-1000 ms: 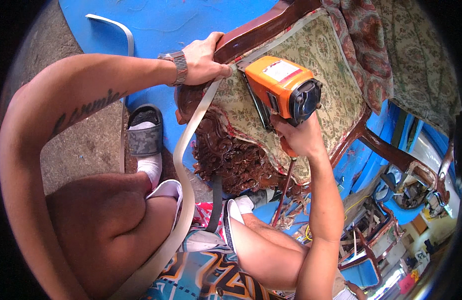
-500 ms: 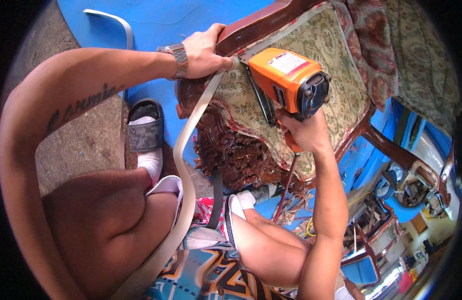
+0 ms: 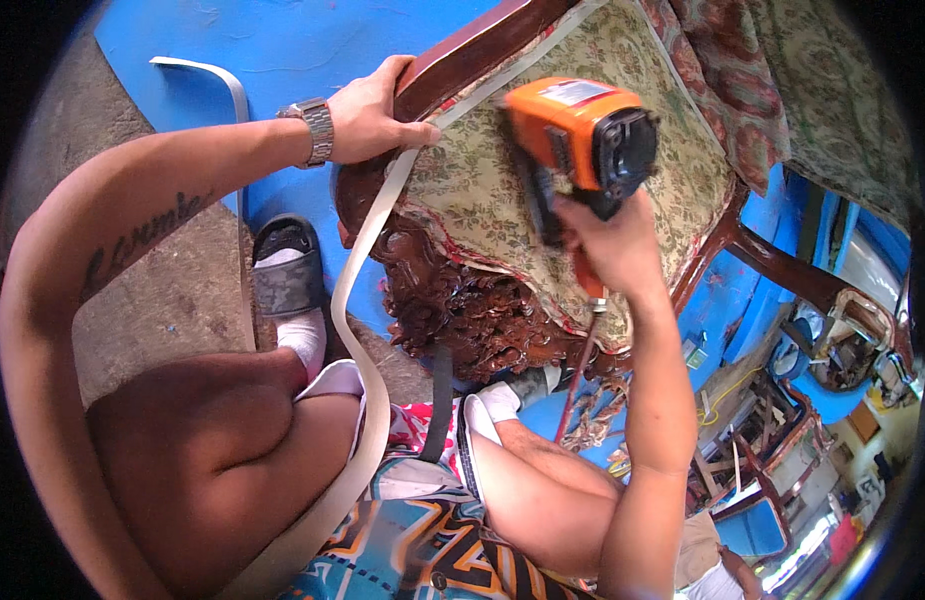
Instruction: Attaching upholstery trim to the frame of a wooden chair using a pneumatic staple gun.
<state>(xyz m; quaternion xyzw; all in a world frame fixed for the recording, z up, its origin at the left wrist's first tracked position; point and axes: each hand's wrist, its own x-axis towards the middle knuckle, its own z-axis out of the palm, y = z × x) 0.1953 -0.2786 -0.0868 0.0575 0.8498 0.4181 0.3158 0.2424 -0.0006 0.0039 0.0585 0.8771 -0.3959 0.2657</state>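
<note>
Right grip (image 3: 618, 245) clamped on orange staple gun (image 3: 560, 112) | left grip (image 3: 367, 122) closed over pale strip (image 3: 375, 405) at wooden frame (image 3: 472, 62)

Furniture workshop, apparently for upholstery. The setting is indicated by a carved wooden frame (image 3: 472, 310) bearing floral fabric (image 3: 682, 140), with an orange fastening gun (image 3: 572, 125) and its dark red hose (image 3: 582, 372) over it. A blue floor covering (image 3: 302, 55) meets a rough, bare floor (image 3: 162, 290) along its left edge; at far right stands another wooden frame (image 3: 770, 487) amid clutter.
</note>
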